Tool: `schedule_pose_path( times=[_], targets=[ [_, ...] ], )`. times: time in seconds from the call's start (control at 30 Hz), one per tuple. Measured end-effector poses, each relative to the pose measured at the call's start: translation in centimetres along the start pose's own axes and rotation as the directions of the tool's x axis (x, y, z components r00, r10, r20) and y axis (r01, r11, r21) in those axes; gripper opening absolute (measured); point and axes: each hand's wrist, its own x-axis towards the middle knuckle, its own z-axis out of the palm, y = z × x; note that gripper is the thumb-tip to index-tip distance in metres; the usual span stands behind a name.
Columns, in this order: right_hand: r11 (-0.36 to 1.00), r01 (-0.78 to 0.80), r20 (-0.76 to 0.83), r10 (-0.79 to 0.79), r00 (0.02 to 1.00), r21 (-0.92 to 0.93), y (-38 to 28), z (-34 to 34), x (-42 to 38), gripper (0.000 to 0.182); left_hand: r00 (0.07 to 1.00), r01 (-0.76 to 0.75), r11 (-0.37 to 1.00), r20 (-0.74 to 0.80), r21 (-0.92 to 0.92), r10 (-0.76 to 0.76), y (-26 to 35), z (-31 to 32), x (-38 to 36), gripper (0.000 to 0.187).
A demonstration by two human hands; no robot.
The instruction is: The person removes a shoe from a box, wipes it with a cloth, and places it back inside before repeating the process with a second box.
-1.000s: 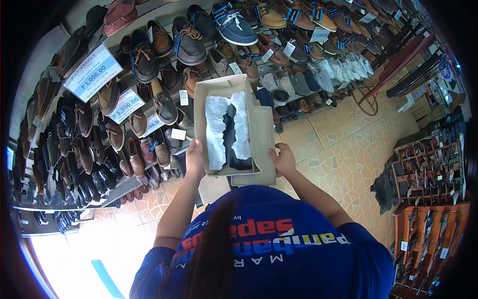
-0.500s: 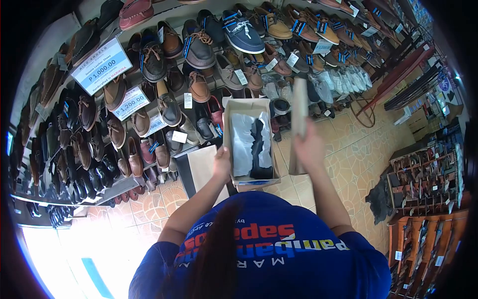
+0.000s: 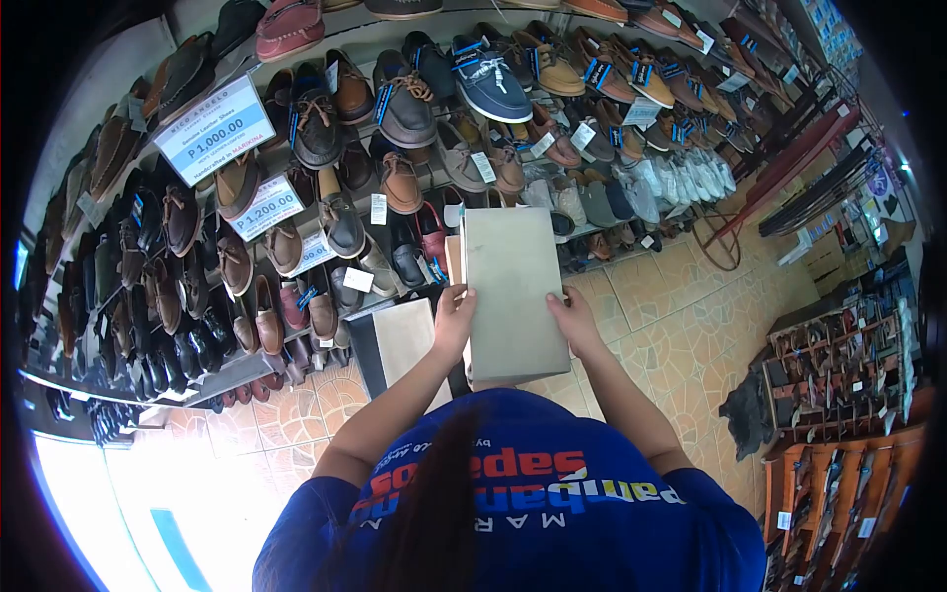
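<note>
A shoebox with its plain grey-beige lid on top is held in front of my blue shirt. My left hand grips the box's left side, thumb at the lid's edge. On the right side, my right hand holds the lid and box edge, its thumb near the rim. The lid hides what is inside the box. Part of the box's brown side shows beyond the lid's left edge.
Shelves of shoes with price signs rise ahead and to the left. Another flat box lies left of my left hand. Belt racks stand at the right, over a tiled floor.
My right hand has brought the lid leftward from beside the box and laid it over the top. The white wrapping and dark contents are now covered.
</note>
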Motion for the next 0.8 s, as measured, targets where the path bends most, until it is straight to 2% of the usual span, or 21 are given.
schedule_pose_path(
  times=[0.07, 0.17, 0.2, 0.3, 0.43, 0.5, 0.63, 0.7, 0.73, 0.8],
  targets=[
    [0.993, 0.034, -0.043, -0.029, 0.999, 0.117, -0.7, 1.0, 0.2, 0.040, 0.998, 0.019, 0.999, -0.053, -0.028, -0.021, 1.0, 0.2, 0.4, 0.035],
    [0.979, 0.036, -0.054, -0.025, 0.998, 0.199, -1.6, 1.6, 1.4, 0.037, 0.993, -0.068, 0.994, -0.102, -0.081, 0.059, 1.1, 0.1, 2.0, 0.033],
    [0.978, 0.035, -0.059, -0.023, 0.998, 0.207, -1.2, 1.9, 2.1, 0.037, 0.988, -0.085, 0.994, -0.133, -0.062, 0.076, 1.3, 0.1, 2.3, 0.033],
    [0.968, -0.020, -0.100, 0.046, 0.994, 0.249, -0.9, 2.5, 2.8, 0.038, 0.968, -0.080, 0.972, -0.214, 0.221, 0.128, 1.2, -0.1, 2.6, 0.035],
    [0.954, -0.027, -0.126, 0.067, 0.990, 0.299, 0.5, 2.9, 2.2, 0.041, 0.960, -0.050, 0.959, -0.250, 0.278, 0.123, -1.3, 0.2, 3.3, 0.038],
    [0.936, -0.056, -0.047, 0.077, 0.996, 0.347, 1.3, 2.5, 1.8, 0.041, 0.959, -0.047, 0.964, -0.256, 0.262, 0.117, -1.8, 0.3, 2.7, 0.037],
    [0.907, -0.219, 0.090, 0.200, 0.976, 0.359, 1.4, 1.5, -0.1, 0.044, 0.982, 0.090, 0.989, -0.176, 0.119, -0.068, -2.1, -0.5, 0.4, 0.041],
    [0.931, -0.213, 0.089, 0.195, 0.977, 0.297, 2.1, 1.1, -1.4, 0.044, 0.979, 0.155, 0.988, -0.130, -0.020, -0.156, -2.0, -1.0, -0.6, 0.043],
    [0.942, -0.206, 0.090, 0.188, 0.978, 0.264, 2.3, 0.9, -1.8, 0.044, 0.985, 0.158, 0.987, -0.072, 0.045, -0.154, -1.9, -1.5, -1.3, 0.046],
    [0.951, -0.240, 0.125, 0.219, 0.968, 0.193, 2.6, 0.7, -3.4, 0.046, 0.962, 0.269, 0.962, 0.038, 0.058, -0.271, -0.3, -2.0, -3.4, 0.046]
  ],
)
